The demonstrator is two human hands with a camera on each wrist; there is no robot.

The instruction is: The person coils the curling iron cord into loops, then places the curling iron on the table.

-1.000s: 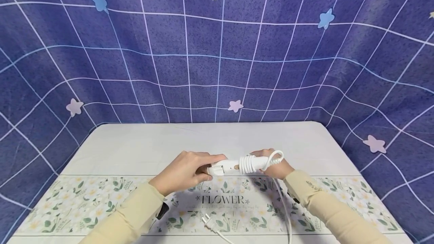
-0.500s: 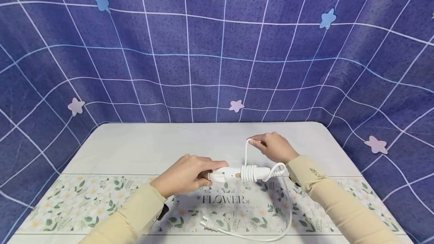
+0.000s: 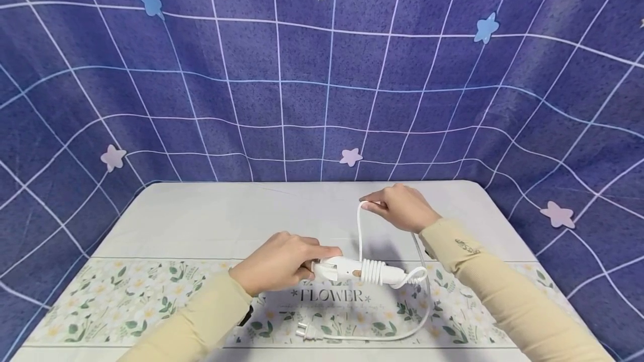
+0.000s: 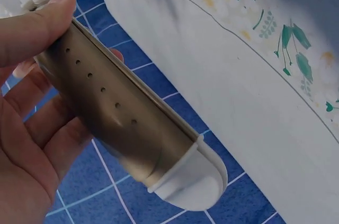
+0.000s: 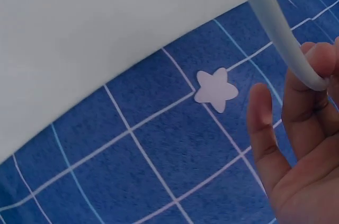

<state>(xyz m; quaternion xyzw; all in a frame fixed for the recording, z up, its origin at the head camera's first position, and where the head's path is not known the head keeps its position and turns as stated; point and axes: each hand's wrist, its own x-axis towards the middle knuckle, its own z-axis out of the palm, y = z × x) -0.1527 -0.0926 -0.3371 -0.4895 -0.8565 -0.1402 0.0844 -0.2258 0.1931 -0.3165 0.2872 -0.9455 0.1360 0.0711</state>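
Left hand grips white styling iron, which I see over bench. Cord coiled round handle; right hand pinches stretch rising from coils. Plug on flower-print strip. Left wrist view shows me brown barrel, row of holes, rounded white tip.
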